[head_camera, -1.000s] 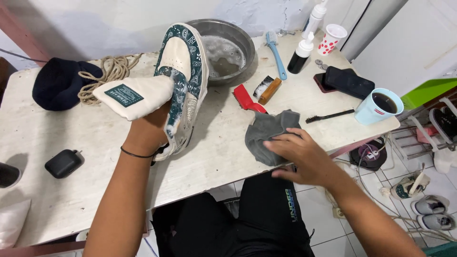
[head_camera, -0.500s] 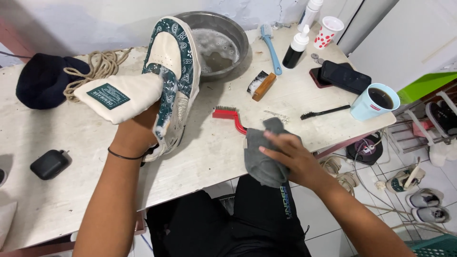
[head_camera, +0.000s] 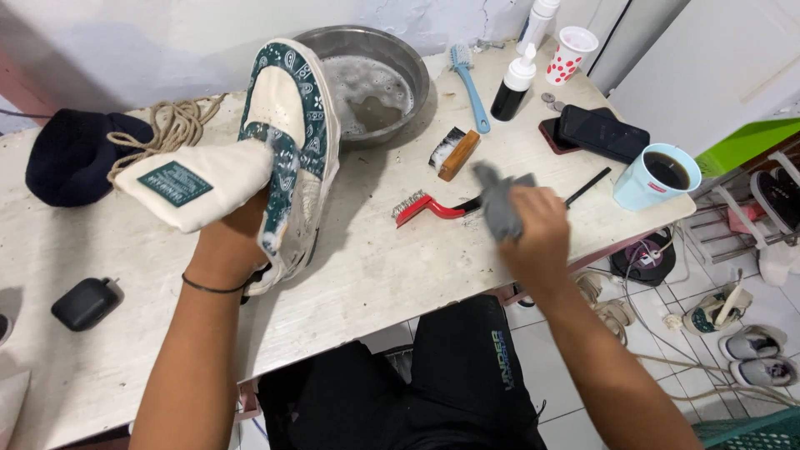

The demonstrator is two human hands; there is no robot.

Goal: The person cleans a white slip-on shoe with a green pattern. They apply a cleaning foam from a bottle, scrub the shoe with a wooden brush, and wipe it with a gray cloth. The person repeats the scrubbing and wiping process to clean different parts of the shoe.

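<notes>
1. Gripping from inside, your left hand [head_camera: 229, 250] is buried in the patterned shoe [head_camera: 292, 142], so you cannot tell how its fingers are set; it is holding the shoe up off the surface [head_camera: 375, 275], sole to the right, toe pointing away from you, long axis running near to far.
2. Your right hand [head_camera: 533, 237] is bunching a grey cloth [head_camera: 498, 204] in closed fingers, hovering well to the right of the shoe; the shoe is lying to its left, across bare surface.
3. Just beside that cloth a red wire brush [head_camera: 421, 207] is lying flat.
4. Behind the shoe, a metal bowl [head_camera: 412, 75] is holding soapy water.
5. Far right, a pale blue cup [head_camera: 642, 187] is holding dark liquid, near a dark phone [head_camera: 602, 132].
</notes>
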